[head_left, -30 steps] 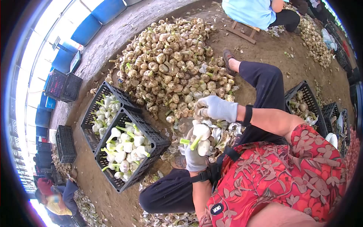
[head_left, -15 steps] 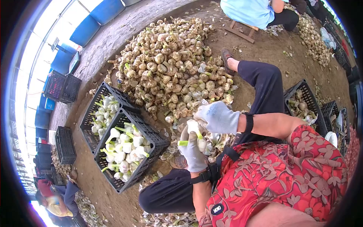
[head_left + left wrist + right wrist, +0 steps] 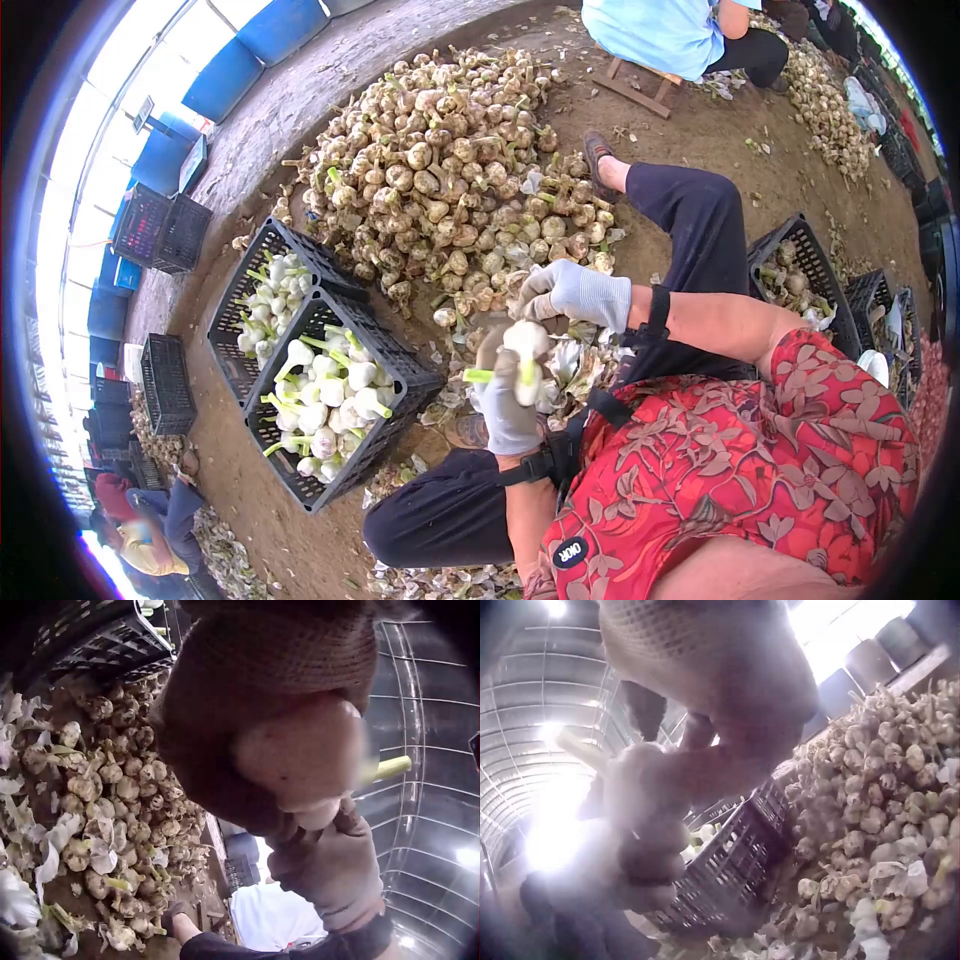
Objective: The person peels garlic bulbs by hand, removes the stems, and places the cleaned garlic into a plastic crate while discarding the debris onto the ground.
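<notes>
A seated person in a red leaf-print top worked over their lap, both hands in pale knit gloves; the left hand (image 3: 508,410) was curled round a peeled white garlic bulb (image 3: 527,345) with a short green stem, holding it up between the knees, probably to steady it; the right hand (image 3: 572,292) came in from above, fingertips pinching at the top of the same bulb, seemingly to strip its skin; loose papery husks (image 3: 575,362) lay in the lap just beneath, where such peelings would drop.

Two black plastic crates (image 3: 400,352) stood side by side on the dirt floor near the person's left knee, both holding white cleaned bulbs, plausibly within easy tossing reach; a large heap of unpeeled garlic (image 3: 450,170) lay on the floor just beyond the hands; another crate (image 3: 800,240) sat by the right leg.

Both wrist views were mostly filled by blurred glove; the bulb's underside and the exact finger contact could not be made out; glare washed out the right wrist view; other people at the edges of the head view were cut off.
</notes>
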### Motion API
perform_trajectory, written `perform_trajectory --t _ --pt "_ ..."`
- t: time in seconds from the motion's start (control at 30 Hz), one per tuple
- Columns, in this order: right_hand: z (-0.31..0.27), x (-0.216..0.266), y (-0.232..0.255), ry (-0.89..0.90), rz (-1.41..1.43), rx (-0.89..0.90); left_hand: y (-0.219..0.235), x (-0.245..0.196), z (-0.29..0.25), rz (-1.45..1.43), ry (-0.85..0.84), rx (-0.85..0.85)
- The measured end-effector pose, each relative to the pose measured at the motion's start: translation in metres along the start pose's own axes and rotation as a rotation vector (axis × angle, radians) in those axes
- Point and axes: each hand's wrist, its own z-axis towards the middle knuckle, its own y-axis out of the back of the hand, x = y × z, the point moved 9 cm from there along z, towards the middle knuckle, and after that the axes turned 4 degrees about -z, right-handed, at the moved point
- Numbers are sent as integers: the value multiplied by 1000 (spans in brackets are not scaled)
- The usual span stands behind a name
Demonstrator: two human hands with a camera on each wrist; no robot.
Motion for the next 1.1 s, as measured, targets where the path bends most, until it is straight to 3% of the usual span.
perform_trajectory --t 0.1,0.17,0.23,0.27,0.33,0.37,0.47,0.5,0.57,0.67,0.8,0.93,1.03,1.07,1.1 --pt "-2 1 0 58 63 -140 1 -10 -5 -64 -117 -109" --pt "-6 16 -2 236 -41 -255 -5 -18 -12 16 -221 -142" --pt "-18 30 -11 441 -176 -318 -5 -13 -8 -41 -200 -76" --pt "-35 49 -22 610 -470 -375 -1 -9 -8 6 -180 -75" --pt "-40 45 -39 659 -569 -350 5 9 -2 -266 -12 -186" --pt "-41 43 -46 682 -625 -310 7 9 -2 -284 -23 -177" --pt "-26 36 -20 420 -213 -240 16 12 4 -343 -61 -147" --pt "-11 20 -4 372 123 -243 19 13 4 -368 -63 -152" --pt "2 -7 36 149 259 -428 23 12 5 -420 -65 -157" --pt "6 19 41 435 -523 -372 26 11 6 -391 -62 -174" --pt "-22 56 -10 398 -718 -243 28 10 7 -340 -122 -218" --pt "8 24 -23 232 -201 -128 24 -1 2 -119 -187 -267" --pt "14 13 -24 187 -183 -148 17 -3 1 -110 -190 -279" --pt "17 16 -22 257 -226 -167 16 -2 1 -138 -183 -282" --pt "17 10 -22 198 -117 -120 12 -1 1 -151 -165 -263"
